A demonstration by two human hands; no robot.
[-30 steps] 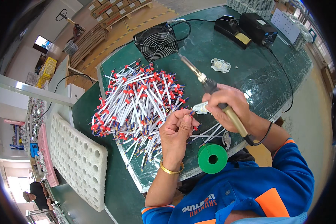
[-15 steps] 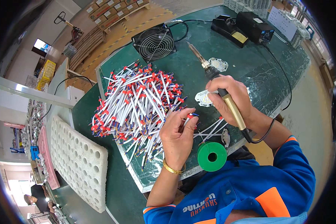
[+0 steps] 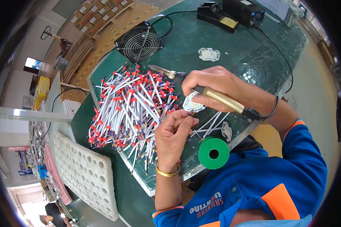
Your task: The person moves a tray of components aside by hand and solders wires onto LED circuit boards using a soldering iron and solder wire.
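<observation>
My right hand (image 3: 216, 89) is wrapped round a soldering iron (image 3: 224, 100) with a gold-coloured handle; its metal tip points left over the wire pile. Below its fingers lies a white LED board (image 3: 193, 103), close to my right fingertips; whether they touch it I cannot tell. My left hand (image 3: 172, 134) pinches a short wire (image 3: 190, 114) whose dark blue end shows at the near edge of that board. Left of my hands, a heap of short white cables (image 3: 132, 106) with red bands covers the table. A green solder spool (image 3: 203, 153) stands just right of my left hand.
A black fan (image 3: 140, 44) stands behind the heap. Another LED board (image 3: 209, 54) lies beyond my right hand, one more (image 3: 226, 131) near the table edge. At the back are an iron stand (image 3: 216, 19) and black soldering station (image 3: 242, 11). A white foam tray (image 3: 85, 174) lies left.
My right hand has swung the iron's tip left and lower. The LED board has come nearer my left hand, which still pinches the wire. The whole view has shifted slightly.
</observation>
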